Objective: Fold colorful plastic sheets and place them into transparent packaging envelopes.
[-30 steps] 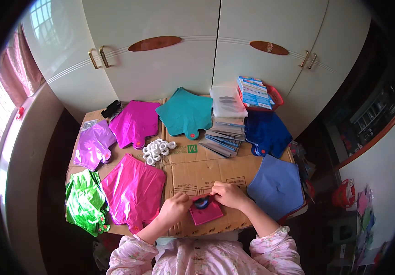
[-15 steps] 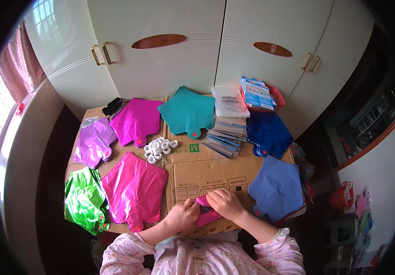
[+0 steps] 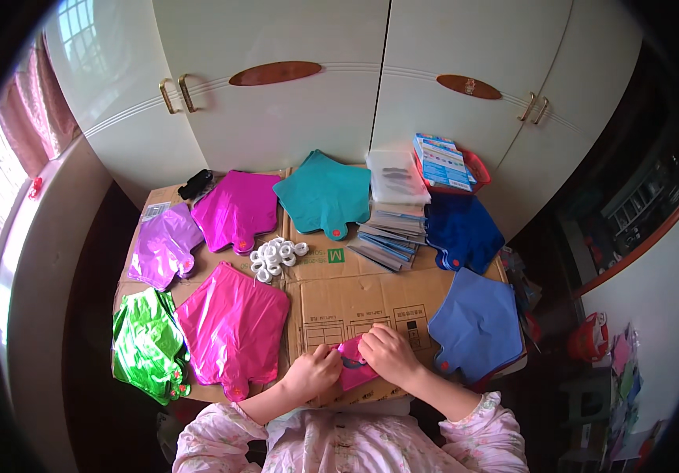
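At the near edge of the cardboard, a folded pink foil balloon with a dark patch lies between my hands. My left hand is closed on its left side, fingers curled under. My right hand pinches its upper right side, the fingertips partly hidden by the knuckles. Just left of my left arm lies a stack of flat, uninflated, star-shaped pink foil balloons. A stack of light blue ones is to the right of my right hand.
Around the cardboard sheet lie more stacks: green, lilac, magenta, teal and dark blue. Small white rolls sit near the middle. Grey cards, clear bags and a red basket stand at the back right.
Both hands have stayed on the pink foil balloon, shifting only slightly. More of the pink surface shows between them, and the dark patch looks different. The stacks around have not been moved.
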`<action>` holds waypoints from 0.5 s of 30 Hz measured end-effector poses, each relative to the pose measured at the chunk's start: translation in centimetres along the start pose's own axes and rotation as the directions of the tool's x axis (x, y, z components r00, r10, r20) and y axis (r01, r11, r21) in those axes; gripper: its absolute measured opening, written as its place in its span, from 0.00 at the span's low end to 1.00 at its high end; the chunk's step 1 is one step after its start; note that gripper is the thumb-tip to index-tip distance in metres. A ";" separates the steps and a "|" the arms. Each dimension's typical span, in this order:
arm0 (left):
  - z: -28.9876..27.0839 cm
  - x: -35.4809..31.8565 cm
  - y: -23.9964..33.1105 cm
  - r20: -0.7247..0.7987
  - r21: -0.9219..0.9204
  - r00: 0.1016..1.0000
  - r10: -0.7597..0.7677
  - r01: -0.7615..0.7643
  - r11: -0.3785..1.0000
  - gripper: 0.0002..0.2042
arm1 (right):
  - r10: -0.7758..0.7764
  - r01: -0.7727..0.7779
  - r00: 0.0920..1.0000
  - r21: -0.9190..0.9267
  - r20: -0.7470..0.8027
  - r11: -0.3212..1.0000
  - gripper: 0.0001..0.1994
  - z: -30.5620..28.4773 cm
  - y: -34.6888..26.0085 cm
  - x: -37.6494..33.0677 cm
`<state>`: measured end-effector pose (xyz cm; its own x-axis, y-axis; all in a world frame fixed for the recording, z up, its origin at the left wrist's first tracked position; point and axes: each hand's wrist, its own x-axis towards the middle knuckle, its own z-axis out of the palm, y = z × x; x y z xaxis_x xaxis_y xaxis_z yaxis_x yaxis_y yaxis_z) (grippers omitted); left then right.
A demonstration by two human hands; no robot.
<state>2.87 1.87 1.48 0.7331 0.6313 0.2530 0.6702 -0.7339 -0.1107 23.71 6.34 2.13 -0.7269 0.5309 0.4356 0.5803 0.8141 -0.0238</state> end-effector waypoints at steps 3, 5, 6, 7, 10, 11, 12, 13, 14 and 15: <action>-0.1 0.0 -0.1 0.001 -0.028 1.000 -0.017 0.017 0.999 0.05 | 0.080 -0.081 0.996 -0.043 -0.025 0.996 0.09 -0.3 -1.9 -0.7; -0.3 0.0 -0.1 0.010 -0.048 1.000 -0.028 0.028 0.998 0.05 | 0.102 -0.100 0.995 -0.097 0.015 0.990 0.13 0.4 -2.7 -1.9; -0.5 0.0 -0.1 0.015 -0.055 0.999 -0.029 0.030 0.998 0.05 | 0.103 -0.099 0.994 -0.103 0.039 0.990 0.15 0.7 -2.8 -2.5; -0.6 0.0 -0.2 0.021 -0.063 0.999 -0.030 0.032 0.998 0.06 | 0.110 -0.107 0.993 -0.089 0.039 0.990 0.15 1.0 -2.8 -2.7; -0.9 -0.2 -0.4 0.039 -0.103 0.998 -0.042 0.046 0.994 0.10 | 0.129 -0.127 0.991 -0.047 0.038 0.991 0.15 1.5 -2.7 -3.2; -0.8 -0.4 -0.4 0.044 -0.103 0.998 -0.048 0.052 0.993 0.12 | 0.134 -0.133 0.990 -0.034 0.036 0.991 0.16 1.6 -2.7 -3.3; -0.8 -0.6 -0.4 0.049 -0.100 0.997 -0.053 0.058 0.993 0.14 | 0.136 -0.135 0.990 -0.021 0.031 0.991 0.16 1.6 -2.6 -3.4; -0.9 -0.7 -0.4 0.053 -0.097 0.997 -0.060 0.064 0.993 0.15 | 0.138 -0.137 0.990 -0.020 0.024 0.990 0.16 1.7 -2.6 -3.4; -1.0 -0.8 -0.3 0.067 -0.101 0.995 -0.080 0.086 0.991 0.17 | 0.139 -0.139 0.990 -0.019 0.017 0.990 0.16 1.7 -2.5 -3.4; -1.2 -1.0 -0.3 0.083 -0.104 0.992 -0.099 0.107 0.989 0.18 | 0.142 -0.141 0.990 -0.016 0.010 0.990 0.16 1.8 -2.5 -3.4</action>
<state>1.84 1.15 2.37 0.6702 0.7195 0.1821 0.7294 -0.6838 0.0175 24.07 2.90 -0.94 -0.6410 0.6431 0.4191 0.6830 0.7270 -0.0708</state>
